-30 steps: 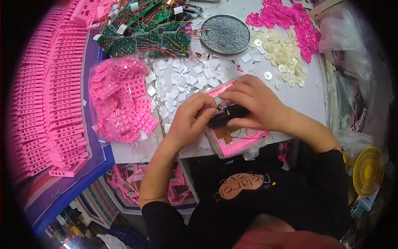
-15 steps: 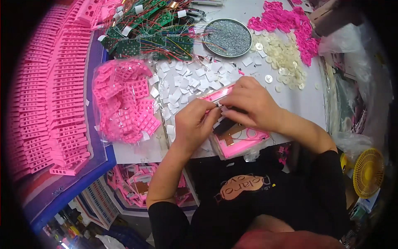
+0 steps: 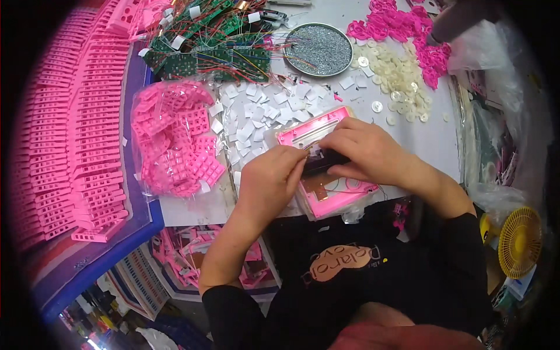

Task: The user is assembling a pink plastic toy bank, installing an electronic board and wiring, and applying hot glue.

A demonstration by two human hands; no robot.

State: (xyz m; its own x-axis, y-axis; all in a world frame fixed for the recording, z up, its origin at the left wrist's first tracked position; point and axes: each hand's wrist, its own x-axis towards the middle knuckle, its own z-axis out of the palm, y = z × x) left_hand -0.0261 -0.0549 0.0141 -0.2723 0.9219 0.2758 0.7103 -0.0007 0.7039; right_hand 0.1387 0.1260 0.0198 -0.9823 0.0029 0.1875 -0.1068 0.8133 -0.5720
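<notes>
A pink plastic case (image 3: 333, 206) lies at the table's near edge, its inside facing up, with a silvery strip across the far part and a brown piece nearer me. My left hand (image 3: 271, 178) is at the case's left side, thumb and forefinger pinched over its middle on something too small to make out. From the right, my right hand (image 3: 370, 150) curls its fingers round a black block (image 3: 318, 165) inside the case. Its fingertips hide part of that block. Thin wire loops show near the case's right edge.
White square pads (image 3: 280, 108) lie scattered beyond the case. Behind them are green circuit boards (image 3: 233, 63) with wires and a round tray of screws (image 3: 319, 73). Whitish discs (image 3: 402, 87) and pink rings (image 3: 391, 23) fill the back right. Bagged pink keypads (image 3: 175, 140) and stacked pink cases (image 3: 96, 116) are left.
My left hand has drawn slightly left, and my fingertips have parted a little. More of the case's far part and silvery strip shows. A dark blurred shape at the top right has shifted.
</notes>
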